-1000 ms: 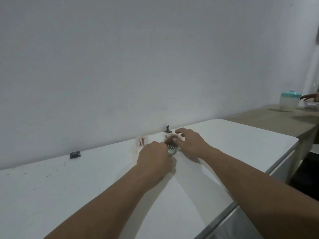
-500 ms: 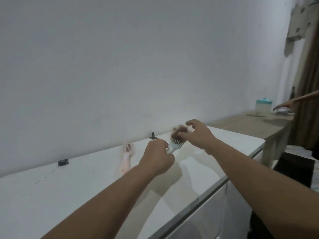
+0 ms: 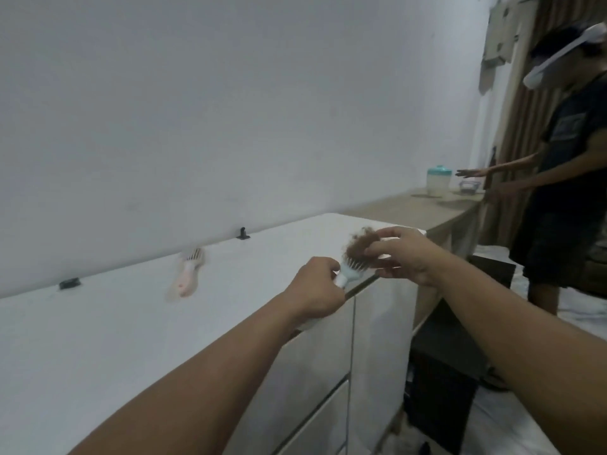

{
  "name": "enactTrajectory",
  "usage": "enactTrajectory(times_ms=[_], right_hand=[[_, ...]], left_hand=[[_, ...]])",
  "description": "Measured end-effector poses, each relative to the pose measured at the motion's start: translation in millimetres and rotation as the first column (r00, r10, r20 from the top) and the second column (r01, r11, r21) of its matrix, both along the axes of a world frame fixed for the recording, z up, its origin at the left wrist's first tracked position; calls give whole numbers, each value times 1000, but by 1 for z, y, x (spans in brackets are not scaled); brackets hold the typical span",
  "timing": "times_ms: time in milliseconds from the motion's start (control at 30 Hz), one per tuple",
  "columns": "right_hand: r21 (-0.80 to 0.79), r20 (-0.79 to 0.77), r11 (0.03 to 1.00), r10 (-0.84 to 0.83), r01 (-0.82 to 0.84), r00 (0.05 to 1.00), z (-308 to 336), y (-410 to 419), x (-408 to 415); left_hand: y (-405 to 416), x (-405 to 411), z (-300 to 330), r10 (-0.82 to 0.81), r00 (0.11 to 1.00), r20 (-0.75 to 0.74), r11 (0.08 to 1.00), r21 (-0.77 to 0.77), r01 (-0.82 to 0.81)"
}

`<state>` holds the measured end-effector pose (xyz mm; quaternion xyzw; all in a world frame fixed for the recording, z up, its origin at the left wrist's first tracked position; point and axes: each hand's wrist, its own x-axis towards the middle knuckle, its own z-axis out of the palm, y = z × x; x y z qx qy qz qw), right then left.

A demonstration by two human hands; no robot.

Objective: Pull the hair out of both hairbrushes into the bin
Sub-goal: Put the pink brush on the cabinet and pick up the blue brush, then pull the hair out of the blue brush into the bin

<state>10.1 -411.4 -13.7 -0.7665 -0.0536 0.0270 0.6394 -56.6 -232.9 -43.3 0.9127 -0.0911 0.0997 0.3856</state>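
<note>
Here, nearest the camera, the left hand (image 3: 315, 287) has its grip clenched round the handle of the pale blue hairbrush (image 3: 349, 270), holding it up in the air off the front edge of the white table (image 3: 98, 339). The brush's long axis runs from the left fist up and to the right, bristles toward the right hand (image 3: 404, 254). That hand is just beside the brush head, its fingertips pinching the brown clump of hair (image 3: 363, 243) that sits on the bristles, so the right hand is the nearer one to the hair, and the hair lies straight off the brush head, away from the handle. Pulling along that line looks like the way to strip it.

Farther back, the pink hairbrush (image 3: 187, 274) lies flat on the table near the wall, well apart from both hands, its head toward the wall. A dark bin (image 3: 440, 372) appears to stand on the floor below and to the right of the hands, though it is dim.
</note>
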Motion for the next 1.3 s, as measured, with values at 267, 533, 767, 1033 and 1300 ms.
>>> enactTrajectory(times_ms=[267, 533, 767, 1033, 1300], right_hand=[[-11, -39, 999, -46, 45, 998, -62, -58, -38], [9, -188, 999, -28, 31, 982, -162, -96, -55], [-138, -249, 990, -53, 19, 967, -223, -132, -83], [-388, -140, 913, 78, -127, 987, -274, -159, -89], [-507, -78, 862, -71, 22, 994, -301, -175, -72]], left_hand=[[-54, -26, -52, -145, 952, -271, 961, -268, 70], [-95, -25, -140, -187, 850, -493, 938, -347, 5], [-121, -47, -214, -284, 694, -662, 925, -380, 16], [-148, -51, -267, -213, 653, -727, 925, -364, -103], [-151, -53, -295, -156, 642, -751, 935, -321, -149]])
